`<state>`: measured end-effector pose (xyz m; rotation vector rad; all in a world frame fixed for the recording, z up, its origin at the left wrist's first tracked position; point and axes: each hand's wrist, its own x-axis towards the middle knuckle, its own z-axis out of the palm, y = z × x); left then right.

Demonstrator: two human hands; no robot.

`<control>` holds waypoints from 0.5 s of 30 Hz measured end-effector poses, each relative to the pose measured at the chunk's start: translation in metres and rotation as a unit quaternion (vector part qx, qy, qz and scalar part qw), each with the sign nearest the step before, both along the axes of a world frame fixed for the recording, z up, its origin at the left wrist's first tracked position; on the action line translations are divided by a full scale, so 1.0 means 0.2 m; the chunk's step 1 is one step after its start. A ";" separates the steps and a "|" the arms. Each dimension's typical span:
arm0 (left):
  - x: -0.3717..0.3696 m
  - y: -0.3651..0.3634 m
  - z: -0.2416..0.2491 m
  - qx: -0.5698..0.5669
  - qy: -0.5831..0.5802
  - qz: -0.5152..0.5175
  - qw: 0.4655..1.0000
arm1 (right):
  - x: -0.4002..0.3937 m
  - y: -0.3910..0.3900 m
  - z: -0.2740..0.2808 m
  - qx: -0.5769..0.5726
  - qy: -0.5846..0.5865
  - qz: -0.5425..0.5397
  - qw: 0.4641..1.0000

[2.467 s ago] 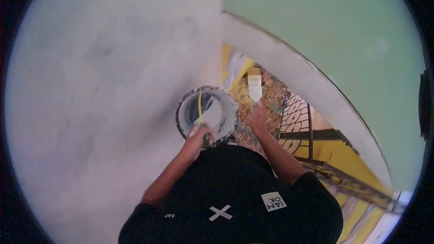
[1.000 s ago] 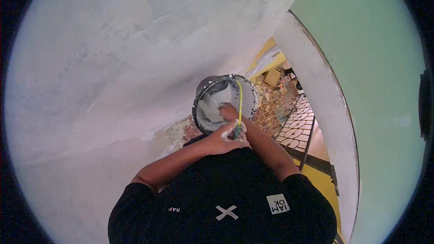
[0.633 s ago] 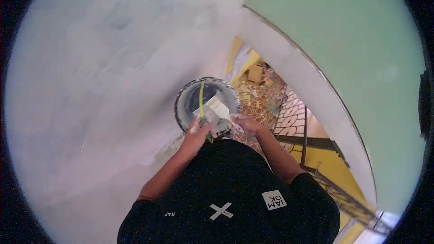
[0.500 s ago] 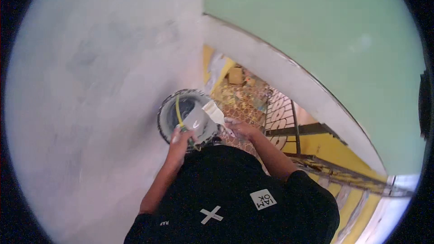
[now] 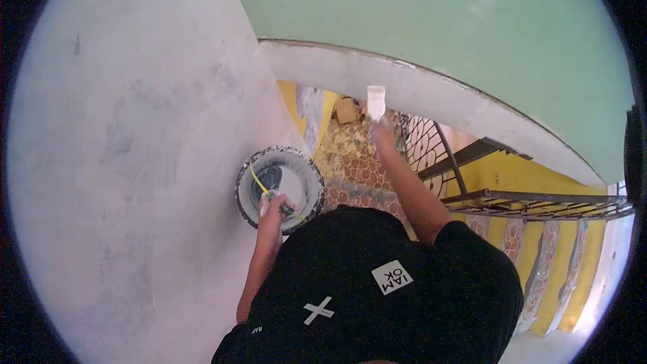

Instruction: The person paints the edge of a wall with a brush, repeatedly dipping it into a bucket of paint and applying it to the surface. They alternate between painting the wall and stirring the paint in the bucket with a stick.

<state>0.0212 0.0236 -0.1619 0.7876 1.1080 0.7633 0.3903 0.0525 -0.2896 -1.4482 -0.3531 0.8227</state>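
Note:
My left hand (image 5: 271,211) is closed around the handle (image 5: 257,178) of a paint bucket (image 5: 311,190). The handle is thin and yellow, with a darker grip under my fingers. White paint is smeared over the bucket's dark rim, and pale paint shows inside. Away from the bucket, my right hand (image 5: 383,133) grips a paintbrush (image 5: 376,101) with its white head pointing up toward the pale band below the green wall. A gap appears to separate the bristles from that band. The brush's handle is mostly hidden in my fingers, which are slightly blurred.
A whitish wall (image 5: 135,162) rises close on the left, and a green wall (image 5: 418,7) ends in a pale curved edge (image 5: 445,87). Below are paint-spotted patterned steps (image 5: 364,170), a metal railing (image 5: 539,203) and a brown box (image 5: 346,110).
My right hand has lifted the paintbrush away from the bucket, up and to the right. My left hand still holds the bucket. The view has turned slightly.

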 end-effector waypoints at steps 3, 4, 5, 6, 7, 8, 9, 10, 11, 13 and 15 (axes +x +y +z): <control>-0.02 -0.01 -0.03 0.011 -0.004 -0.008 1.000 | 0.04 0.07 0.01 0.025 -0.010 -0.022 0.999; -0.03 -0.02 -0.04 0.006 -0.011 -0.001 1.000 | 0.04 0.10 0.04 0.039 -0.003 -0.043 0.998; -0.03 -0.02 -0.05 0.001 -0.018 0.007 1.000 | 0.04 0.11 0.08 0.039 0.001 -0.041 0.998; -0.04 -0.03 -0.03 0.002 -0.015 0.009 1.000 | 0.04 0.13 0.13 0.038 -0.009 -0.022 0.999; -0.04 -0.03 -0.02 -0.004 -0.011 0.010 1.000 | 0.03 0.16 0.17 0.039 -0.019 -0.005 0.999; -0.04 -0.04 0.00 -0.009 -0.008 0.009 1.000 | 0.09 0.24 0.03 0.104 -0.022 -0.009 0.994; -0.04 -0.04 0.00 -0.007 -0.006 0.009 1.000 | 0.08 0.25 0.07 0.106 -0.020 -0.010 0.994; -0.04 -0.04 0.01 -0.001 -0.009 0.003 1.000 | 0.07 0.26 0.11 0.097 -0.015 -0.009 0.995; -0.05 -0.04 0.02 0.005 -0.013 -0.002 1.000 | 0.06 0.27 0.13 0.087 -0.010 -0.008 0.996; -0.05 -0.04 0.00 0.001 -0.013 -0.002 1.000 | 0.05 0.27 0.15 0.090 0.004 -0.019 0.996; -0.05 -0.03 -0.02 -0.002 -0.016 -0.001 1.000 | 0.07 0.29 0.13 0.093 0.016 -0.029 0.995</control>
